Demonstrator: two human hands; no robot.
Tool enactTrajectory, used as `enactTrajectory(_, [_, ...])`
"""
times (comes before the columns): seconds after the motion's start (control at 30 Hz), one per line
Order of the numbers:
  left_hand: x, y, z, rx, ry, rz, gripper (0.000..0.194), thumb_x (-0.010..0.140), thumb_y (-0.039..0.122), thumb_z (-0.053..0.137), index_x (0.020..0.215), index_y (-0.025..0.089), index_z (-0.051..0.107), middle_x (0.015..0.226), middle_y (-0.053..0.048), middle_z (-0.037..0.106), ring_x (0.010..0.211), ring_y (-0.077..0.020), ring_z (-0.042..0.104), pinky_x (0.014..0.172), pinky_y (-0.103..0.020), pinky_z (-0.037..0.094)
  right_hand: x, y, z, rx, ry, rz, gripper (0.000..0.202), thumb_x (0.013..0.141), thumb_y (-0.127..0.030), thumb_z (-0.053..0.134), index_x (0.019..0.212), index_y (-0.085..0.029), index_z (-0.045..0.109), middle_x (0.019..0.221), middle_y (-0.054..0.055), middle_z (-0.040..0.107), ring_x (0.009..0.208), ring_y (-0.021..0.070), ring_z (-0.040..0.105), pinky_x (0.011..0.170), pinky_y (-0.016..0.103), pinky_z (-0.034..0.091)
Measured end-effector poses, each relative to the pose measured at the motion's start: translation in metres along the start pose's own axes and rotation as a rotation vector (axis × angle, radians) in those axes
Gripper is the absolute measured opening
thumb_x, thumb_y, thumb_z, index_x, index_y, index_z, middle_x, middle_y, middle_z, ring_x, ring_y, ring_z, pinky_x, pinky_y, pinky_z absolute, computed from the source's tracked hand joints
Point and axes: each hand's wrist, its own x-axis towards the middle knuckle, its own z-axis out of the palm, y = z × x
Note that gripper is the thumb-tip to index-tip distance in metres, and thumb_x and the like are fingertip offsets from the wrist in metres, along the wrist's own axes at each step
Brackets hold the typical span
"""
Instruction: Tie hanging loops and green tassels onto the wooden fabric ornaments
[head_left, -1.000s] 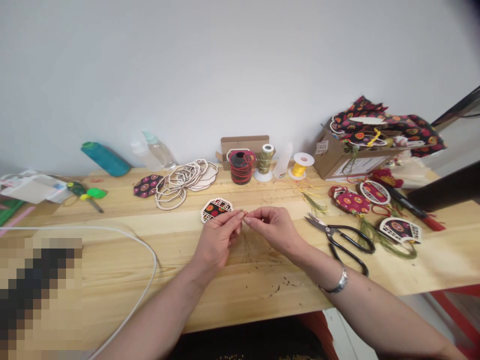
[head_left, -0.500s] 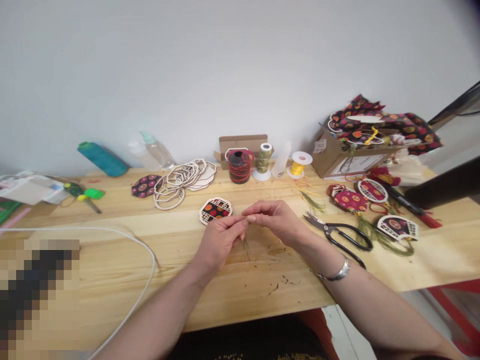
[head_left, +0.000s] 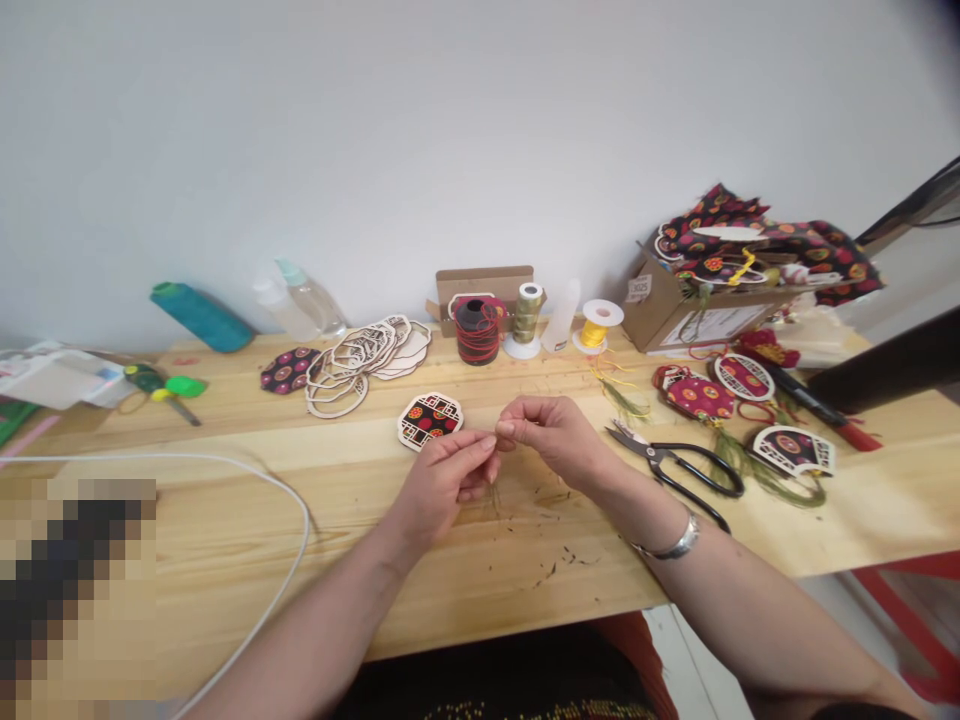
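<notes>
Over the middle of the table, my left hand (head_left: 457,475) is closed in a pinch on thin olive-green thread (head_left: 493,497), whose strands hang below the fingers. Fingertip to fingertip with it, my right hand (head_left: 546,435) is also pinched; what it holds is too fine to make out. Just behind my left hand lies a patterned fabric ornament (head_left: 430,421) with a pale fretwork frame. Black-handled scissors (head_left: 675,468) rest blades open to the right of my right hand, partly beside the forearm.
Along the wall stand a dark red cord spool (head_left: 478,335), an olive thread spool (head_left: 527,318), a yellow spool (head_left: 598,328) and a fabric-filled carton (head_left: 686,318). Wooden frames (head_left: 360,360) are heaped at left. Finished ornaments (head_left: 793,452) lie right; a white cable (head_left: 300,530) curves at left.
My fingertips have drawn slightly apart, with the right hand a little higher and the left hand's lower fingers more visible. The view has shifted slightly.
</notes>
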Motion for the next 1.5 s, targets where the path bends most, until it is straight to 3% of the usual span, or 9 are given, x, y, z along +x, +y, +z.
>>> enactTrajectory(0.6, [0.0025, -0.0044, 0.0001, 0.170, 0.026, 0.044, 0.023, 0.075, 0.038, 0.066, 0.076, 0.015, 0.067, 0.058, 0.003, 0.048, 0.046, -0.0043, 0.033, 0.041, -0.018, 0.021, 0.0005, -0.0021, -0.0013, -0.037, 0.210, -0.105, 0.025, 0.068, -0.039, 0.068, 0.063, -0.017, 0.058, 0.060, -0.004, 0.049, 0.059, 0.0096, 0.041, 0.061, 0.025, 0.036])
enactTrajectory(0.73, [0.0022, -0.0035, 0.0008, 0.414, 0.088, 0.252, 0.018, 0.075, 0.035, 0.065, 0.077, 0.018, 0.071, 0.082, -0.003, 0.056, 0.070, -0.0116, 0.053, 0.060, -0.024, 0.043, 0.0010, -0.0013, -0.0037, -0.067, 0.257, -0.164, 0.021, 0.070, -0.036, 0.066, 0.065, -0.017, 0.059, 0.063, -0.002, 0.052, 0.062, 0.0108, 0.043, 0.061, 0.025, 0.037])
enactTrajectory(0.83, [0.0022, -0.0027, 0.0011, 0.547, 0.165, 0.357, 0.018, 0.074, 0.032, 0.065, 0.083, 0.020, 0.074, 0.106, -0.008, 0.056, 0.102, -0.0211, 0.053, 0.081, -0.030, 0.045, 0.0015, -0.0014, -0.0057, -0.100, 0.284, -0.201, 0.017, 0.072, -0.032, 0.064, 0.064, -0.018, 0.059, 0.063, -0.002, 0.051, 0.062, 0.0108, 0.043, 0.061, 0.026, 0.036])
enactTrajectory(0.93, [0.0028, -0.0034, 0.0001, 0.583, 0.328, 0.388, 0.024, 0.074, 0.031, 0.065, 0.094, 0.021, 0.072, 0.116, -0.010, 0.053, 0.100, -0.0219, 0.054, 0.074, -0.030, 0.047, 0.0020, -0.0019, -0.0070, -0.142, 0.296, -0.242, 0.016, 0.074, -0.029, 0.063, 0.064, -0.018, 0.059, 0.066, -0.001, 0.053, 0.063, 0.0113, 0.045, 0.061, 0.026, 0.037])
enactTrajectory(1.03, [0.0015, -0.0032, -0.0004, 0.526, 0.448, 0.453, 0.029, 0.074, 0.029, 0.066, 0.102, 0.023, 0.070, 0.125, -0.009, 0.049, 0.083, -0.0159, 0.057, 0.064, -0.026, 0.046, 0.0023, -0.0012, -0.0068, -0.190, 0.302, -0.289, 0.015, 0.075, -0.027, 0.063, 0.064, -0.018, 0.059, 0.069, 0.000, 0.056, 0.065, 0.0123, 0.048, 0.063, 0.027, 0.038])
enactTrajectory(1.13, [-0.0025, -0.0010, 0.0009, 0.427, 0.373, 0.475, 0.033, 0.076, 0.028, 0.064, 0.109, 0.025, 0.067, 0.126, -0.009, 0.050, 0.066, -0.0098, 0.051, 0.057, -0.024, 0.043, 0.0011, 0.0008, -0.0052, -0.253, 0.297, -0.355, 0.014, 0.075, -0.025, 0.064, 0.064, -0.019, 0.060, 0.072, 0.001, 0.057, 0.069, 0.0138, 0.051, 0.066, 0.028, 0.040])
enactTrajectory(1.2, [-0.0050, 0.0001, 0.0022, 0.352, 0.260, 0.409, 0.039, 0.078, 0.028, 0.063, 0.116, 0.024, 0.062, 0.100, -0.007, 0.062, 0.058, -0.0089, 0.047, 0.054, -0.023, 0.040, -0.0005, 0.0023, -0.0034, -0.295, 0.280, -0.393, 0.013, 0.076, -0.025, 0.064, 0.064, -0.020, 0.061, 0.074, 0.001, 0.058, 0.073, 0.0146, 0.052, 0.068, 0.029, 0.041])
enactTrajectory(1.3, [-0.0052, -0.0005, 0.0031, 0.237, 0.123, 0.298, 0.041, 0.080, 0.029, 0.061, 0.120, 0.019, 0.060, 0.059, 0.002, 0.053, 0.053, -0.0089, 0.043, 0.050, -0.022, 0.035, -0.0029, 0.0035, -0.0004, -0.341, 0.248, -0.430, 0.011, 0.077, -0.024, 0.065, 0.066, -0.020, 0.065, 0.075, 0.001, 0.058, 0.073, 0.0139, 0.053, 0.069, 0.029, 0.042])
enactTrajectory(1.5, [-0.0003, -0.0046, 0.0026, 0.168, 0.064, 0.269, 0.026, 0.081, 0.031, 0.060, 0.101, 0.019, 0.070, 0.075, -0.003, 0.062, 0.055, -0.0073, 0.043, 0.047, -0.021, 0.030, -0.0038, 0.0027, 0.0014, -0.342, 0.223, -0.421, 0.009, 0.075, -0.020, 0.066, 0.067, -0.021, 0.069, 0.075, 0.000, 0.054, 0.072, 0.0125, 0.051, 0.068, 0.028, 0.043])
